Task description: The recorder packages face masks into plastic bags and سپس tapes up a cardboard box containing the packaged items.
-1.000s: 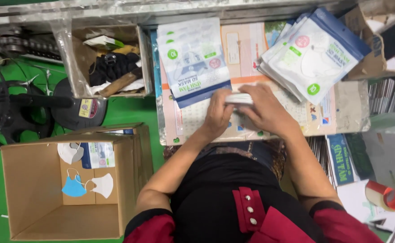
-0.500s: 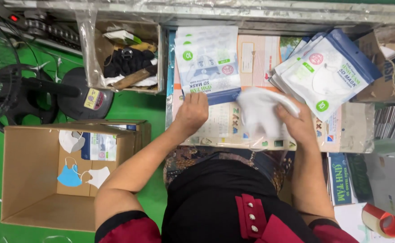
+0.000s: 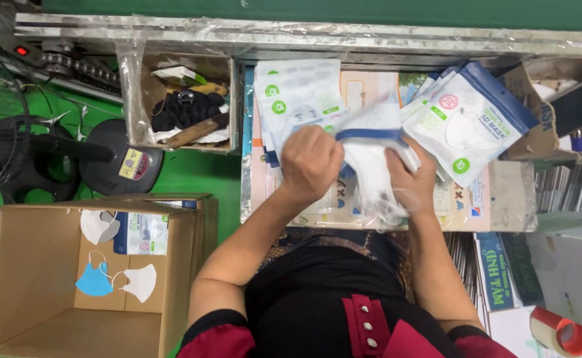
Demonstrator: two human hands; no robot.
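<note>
A clear pouch (image 3: pixel 369 132) with a blue strip is gripped by the left hand (image 3: pixel 311 162) over the worktable (image 3: pixel 503 199). White masks (image 3: pixel 370 176) are clasped by the right hand (image 3: pixel 413 182) at the pouch mouth. Pouch stacks (image 3: pixel 466 122) lie just beside. A carton (image 3: pixel 52 278) stands at left.

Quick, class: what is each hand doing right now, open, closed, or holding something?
Left hand: closed, gripping the blue-topped pouch at its top edge.
Right hand: closed on the white masks at the pouch.
</note>
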